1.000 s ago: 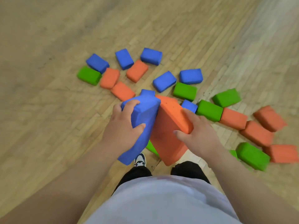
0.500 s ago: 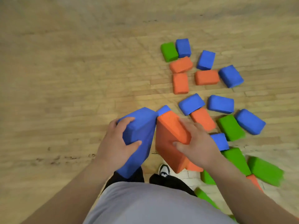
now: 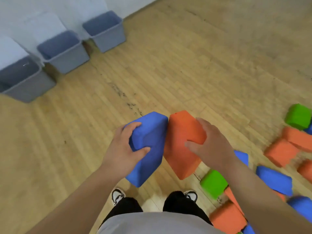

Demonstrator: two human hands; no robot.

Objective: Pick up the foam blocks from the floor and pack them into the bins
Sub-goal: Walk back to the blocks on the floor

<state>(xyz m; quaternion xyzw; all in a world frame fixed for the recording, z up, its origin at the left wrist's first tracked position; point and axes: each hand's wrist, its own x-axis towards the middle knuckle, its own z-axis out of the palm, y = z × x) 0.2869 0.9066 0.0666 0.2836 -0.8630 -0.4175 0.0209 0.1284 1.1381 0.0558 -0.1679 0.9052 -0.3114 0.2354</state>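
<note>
Light: soft, even brightness is filling the room.
Shadows: faint dark patches are sitting between the bins (image 3: 70,62).
Blur: the blocks (image 3: 280,152) at the right edge are smearing.
Edges: boards of the floor (image 3: 185,65) are curving.

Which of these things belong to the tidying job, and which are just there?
Belong to the job:
blue block, gripped by the left hand
orange block, gripped by the right hand
grey bins by the wall
loose blocks on the floor

Just there:
shoes
scuff marks on the wooden floor
white wall
</note>
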